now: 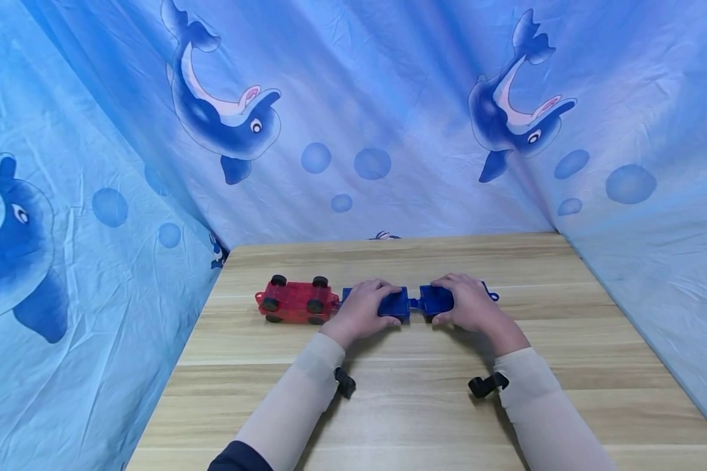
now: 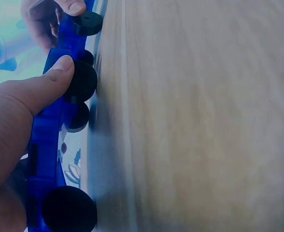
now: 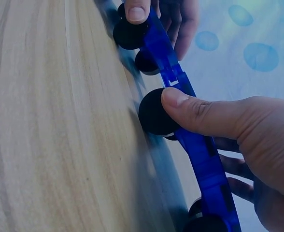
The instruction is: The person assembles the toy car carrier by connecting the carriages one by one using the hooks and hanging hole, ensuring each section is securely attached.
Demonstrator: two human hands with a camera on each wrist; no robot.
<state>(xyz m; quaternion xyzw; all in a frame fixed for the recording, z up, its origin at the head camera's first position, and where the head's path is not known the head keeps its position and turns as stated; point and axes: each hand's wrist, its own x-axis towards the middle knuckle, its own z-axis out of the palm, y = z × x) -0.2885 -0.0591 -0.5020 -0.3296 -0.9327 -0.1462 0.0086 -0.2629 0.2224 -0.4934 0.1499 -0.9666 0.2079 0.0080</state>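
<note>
Two blue toy wagons with black wheels stand in line on the table in the head view, joined or touching at a small hitch (image 1: 414, 303). My left hand (image 1: 362, 309) grips the left blue wagon (image 1: 396, 305) across its sides, hiding part of it. In the left wrist view its thumb (image 2: 60, 72) presses on a black wheel (image 2: 83, 84). Around the right blue wagon (image 1: 436, 300) curls my right hand (image 1: 471, 305), its thumb (image 3: 180, 102) against a wheel (image 3: 154, 115) in the right wrist view.
A red toy wagon (image 1: 299, 297) lies left of the blue pair, with wheels showing on top and below. It meets the left blue wagon's end. The wooden table (image 1: 400, 405) ends against a blue dolphin-print curtain (image 1: 412, 98). Black wrist straps (image 1: 345, 383) sit on both sleeves.
</note>
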